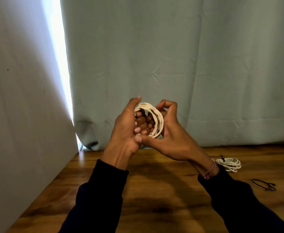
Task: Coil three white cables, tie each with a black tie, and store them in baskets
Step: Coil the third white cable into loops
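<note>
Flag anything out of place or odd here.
Nothing stands out: both hands hold a white cable coil; a tied white coil and loose black tie lie on the wooden table.

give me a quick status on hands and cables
Left hand and right hand both gripping white coil, untied. Tied coil and black tie on table. Nothing blocking.

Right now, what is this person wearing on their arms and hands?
Both arms are in long dark navy sleeves reaching the wrists. The left hand is bare. The right hand is bare too, with a thin red-and-white braided bracelet at its wrist.
</note>
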Motion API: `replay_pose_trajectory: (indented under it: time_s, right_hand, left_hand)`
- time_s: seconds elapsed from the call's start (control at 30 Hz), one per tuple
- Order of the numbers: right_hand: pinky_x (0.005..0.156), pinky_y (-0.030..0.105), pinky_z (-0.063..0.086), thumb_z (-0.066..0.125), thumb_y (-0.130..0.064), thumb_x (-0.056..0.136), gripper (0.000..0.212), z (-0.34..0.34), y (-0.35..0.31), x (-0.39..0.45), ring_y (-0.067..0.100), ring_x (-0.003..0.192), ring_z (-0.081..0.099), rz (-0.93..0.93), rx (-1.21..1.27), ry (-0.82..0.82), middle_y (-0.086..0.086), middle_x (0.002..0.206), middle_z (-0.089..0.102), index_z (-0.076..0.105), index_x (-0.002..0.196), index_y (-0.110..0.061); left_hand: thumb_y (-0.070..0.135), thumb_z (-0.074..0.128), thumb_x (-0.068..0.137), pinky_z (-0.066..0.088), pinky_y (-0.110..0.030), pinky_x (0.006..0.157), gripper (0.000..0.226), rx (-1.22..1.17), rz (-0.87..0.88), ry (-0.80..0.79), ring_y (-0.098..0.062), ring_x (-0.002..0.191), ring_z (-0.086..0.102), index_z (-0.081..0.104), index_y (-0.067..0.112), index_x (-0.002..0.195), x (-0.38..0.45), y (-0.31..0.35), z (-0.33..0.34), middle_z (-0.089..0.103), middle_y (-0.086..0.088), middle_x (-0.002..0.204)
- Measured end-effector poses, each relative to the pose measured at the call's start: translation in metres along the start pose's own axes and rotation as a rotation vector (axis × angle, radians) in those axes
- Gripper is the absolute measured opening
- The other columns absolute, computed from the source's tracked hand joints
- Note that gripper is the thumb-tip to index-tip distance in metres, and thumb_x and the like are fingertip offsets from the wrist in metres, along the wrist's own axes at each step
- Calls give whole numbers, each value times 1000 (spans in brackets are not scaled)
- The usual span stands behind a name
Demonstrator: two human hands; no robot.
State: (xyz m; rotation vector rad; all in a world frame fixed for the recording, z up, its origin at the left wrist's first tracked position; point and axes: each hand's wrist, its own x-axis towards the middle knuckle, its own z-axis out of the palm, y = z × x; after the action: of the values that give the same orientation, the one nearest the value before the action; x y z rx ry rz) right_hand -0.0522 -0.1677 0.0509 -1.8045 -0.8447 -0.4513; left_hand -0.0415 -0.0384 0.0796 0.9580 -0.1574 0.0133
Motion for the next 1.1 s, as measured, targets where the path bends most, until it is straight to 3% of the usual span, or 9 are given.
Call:
replay_pose_trajectory:
  time_s: [0.13,0.2,0.37,0.43,0.5,0.73,0.83,0.93,1.1]
  right_hand:
    - [78,29,58,58,-51,87,61,-1,-6,3,11,84,71,185,335,37,-8,87,71,38,135,-21]
    - [63,24,54,53,-43,95,46,-2,-4,5,5,60,65,249,420,65,-9,64,67,48,129,-14]
    - [74,39,60,55,-19,100,28,-9,6,8,23,70,69,219,416,-12,8,78,71,54,126,-8]
    - [71,36,59,54,-17,100,27,-9,7,9,22,68,68,201,407,30,8,77,71,55,126,-9]
    - [67,32,58,56,-16,100,28,-7,8,10,19,63,64,207,512,89,6,75,68,56,127,-11]
    - [49,19,46,54,-21,100,19,-2,1,12,4,43,45,241,981,168,-4,57,54,51,109,-5]
    - [44,19,26,51,-28,101,28,-1,0,10,3,36,31,250,981,155,-7,48,43,53,85,-6]
    - [52,30,9,50,-44,100,43,-1,3,10,4,33,24,318,1021,167,-8,44,35,50,72,-11]
    - [42,22,15,55,-66,90,54,-5,-7,4,6,30,26,335,935,286,-5,45,32,45,85,-13]
  left_hand:
    - [38,65,92,29,-20,40,56,164,50,96,-11,28,29,47,16,44,5,-8,1,36,0,37]
    - [42,67,91,27,-22,41,50,229,41,116,-11,29,26,49,14,52,7,-14,2,32,2,40]
    - [48,61,94,28,-20,39,44,261,15,4,-11,29,33,78,7,97,13,-19,-3,36,-1,40]
    - [53,62,92,30,-21,39,52,251,-9,-39,-12,30,35,76,7,73,12,-17,-3,37,-1,39]
    - [57,63,90,35,-20,36,65,255,-52,-95,-14,32,43,55,12,43,9,-12,0,41,-2,40]
    - [62,63,84,42,-22,43,61,81,-161,-413,-11,30,43,51,3,71,0,2,-6,38,1,31]
    - [61,61,83,38,-22,41,64,75,-170,-475,-10,26,37,54,1,61,0,3,-8,34,2,30]
    - [51,60,84,38,-23,40,58,146,-141,-469,-9,24,37,52,12,42,-5,-2,-2,35,4,28]
    - [41,61,92,36,-21,35,58,191,-119,-305,-9,24,32,37,19,45,-7,-15,9,30,3,30]
